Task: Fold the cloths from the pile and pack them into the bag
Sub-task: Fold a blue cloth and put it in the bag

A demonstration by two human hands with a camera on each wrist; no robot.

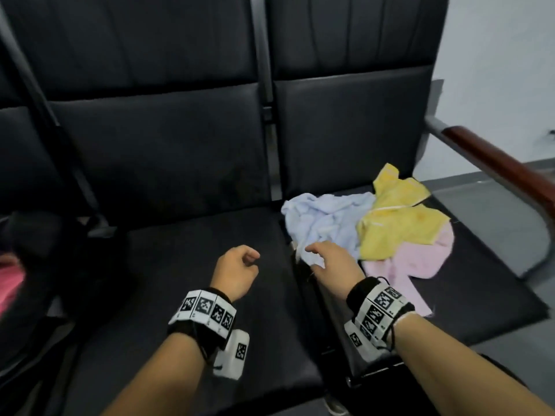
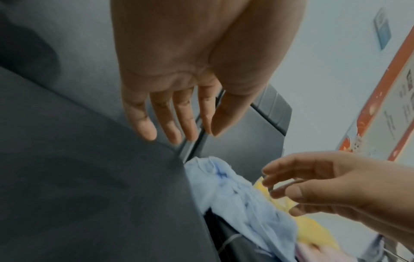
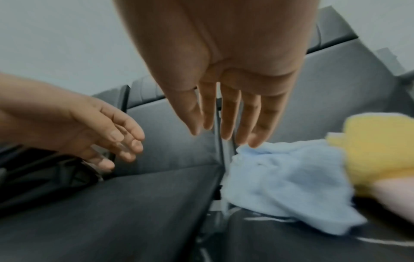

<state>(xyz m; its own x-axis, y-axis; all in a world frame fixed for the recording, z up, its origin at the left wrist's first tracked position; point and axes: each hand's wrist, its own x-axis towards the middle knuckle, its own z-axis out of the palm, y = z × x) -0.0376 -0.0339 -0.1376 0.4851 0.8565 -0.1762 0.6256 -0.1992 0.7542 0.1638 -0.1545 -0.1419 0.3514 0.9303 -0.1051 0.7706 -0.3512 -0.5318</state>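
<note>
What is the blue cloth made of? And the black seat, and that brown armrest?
The blue cloth looks like soft, fuzzy towelling: it crumples and has a nappy surface. The black seat seems to be smooth leather or vinyl, with a dull sheen. The brown armrest looks like glossy varnished wood, though it could be plastic.

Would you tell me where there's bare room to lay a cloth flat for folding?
The middle seat is bare from the black bag to the seat gap. The right-hand seat is crowded: blue cloth, yellow cloth, pink cloth.
</note>
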